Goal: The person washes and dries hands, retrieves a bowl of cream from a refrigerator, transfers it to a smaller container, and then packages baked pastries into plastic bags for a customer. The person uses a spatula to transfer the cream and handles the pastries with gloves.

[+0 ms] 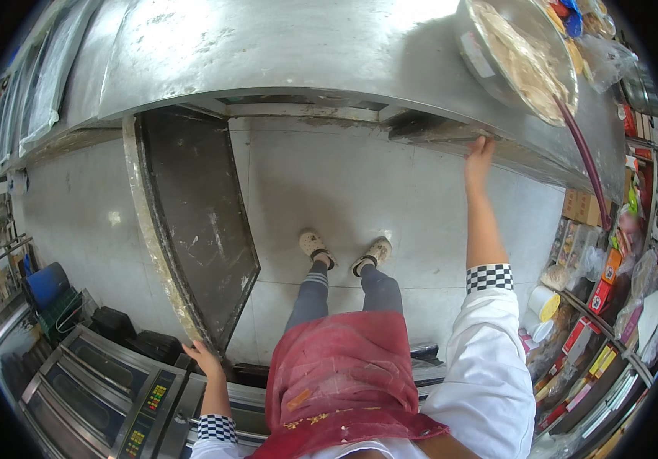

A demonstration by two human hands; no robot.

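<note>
At the lower left, my left hand (207, 362) has its fingers around the near end of a dark, door-like panel (191, 206). This panel has a pale, worn edge and black edging, and stands out from the counter toward me. My right hand (479, 160) is raised below the counter's front edge, its fingertips on the edge of a second panel (438, 133). Part of that second panel is hidden under the counter. Between the two panels, the opening under the steel counter (283, 51) shows a pale frame (306, 112).
A metal bowl (469, 74) of pale dough-like mix (518, 57) stands on the counter's right, its dark red-handled utensil (584, 152) jutting past the edge. Stainless oven-like equipment (93, 396) is at lower left. Crowded shelves (593, 321) line the right; metal trays (53, 74) sit upper left.
</note>
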